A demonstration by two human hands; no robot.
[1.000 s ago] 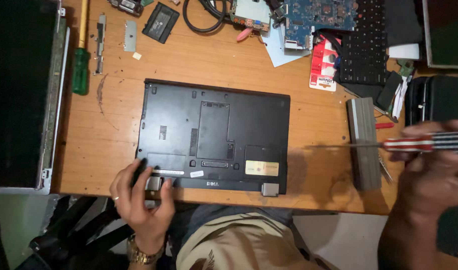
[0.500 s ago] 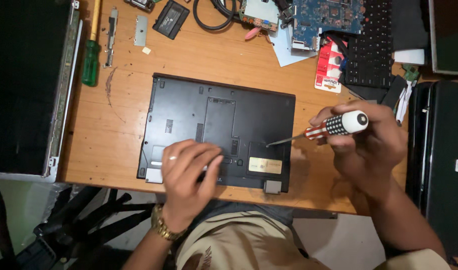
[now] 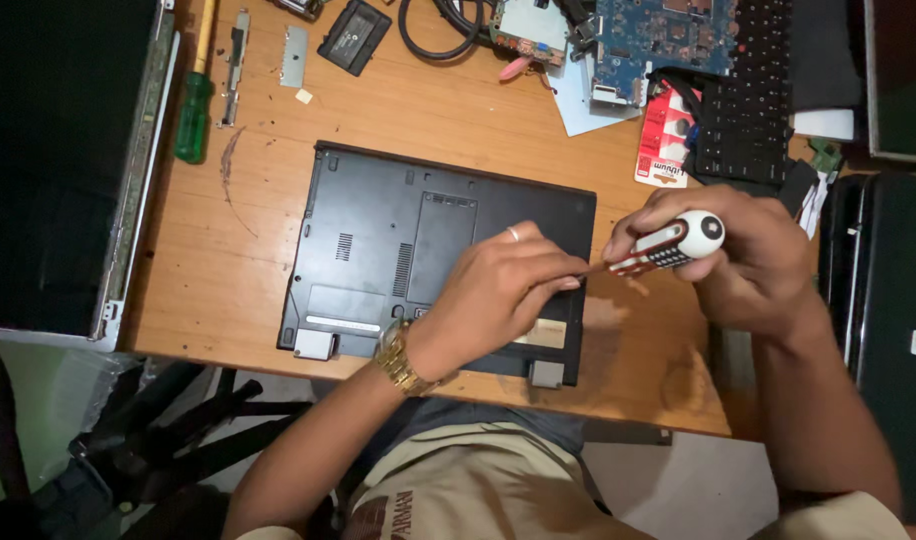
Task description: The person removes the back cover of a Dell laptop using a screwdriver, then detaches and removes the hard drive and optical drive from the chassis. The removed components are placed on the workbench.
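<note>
Screwdriver (image 3: 666,246) sits gripped tight in the right hand (image 3: 748,265); its tip meets the left hand's (image 3: 498,295) fingertips, which rest flat and loose on the laptop (image 3: 378,240).

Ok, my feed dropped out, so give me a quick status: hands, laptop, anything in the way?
Left hand flat on upturned black laptop. Right hand grips red-and-white screwdriver, tip hidden behind left fingers. Nothing lying on the laptop besides the hand.

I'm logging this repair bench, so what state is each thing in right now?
Laptop: closed, bottom up, flat on the desk.
Left hand: resting on the laptop.
Right hand: gripping the striped screwdriver.
Green screwdriver: lying loose.
Circuit board: bare, out of its case.
Keyboard: detached.
</note>
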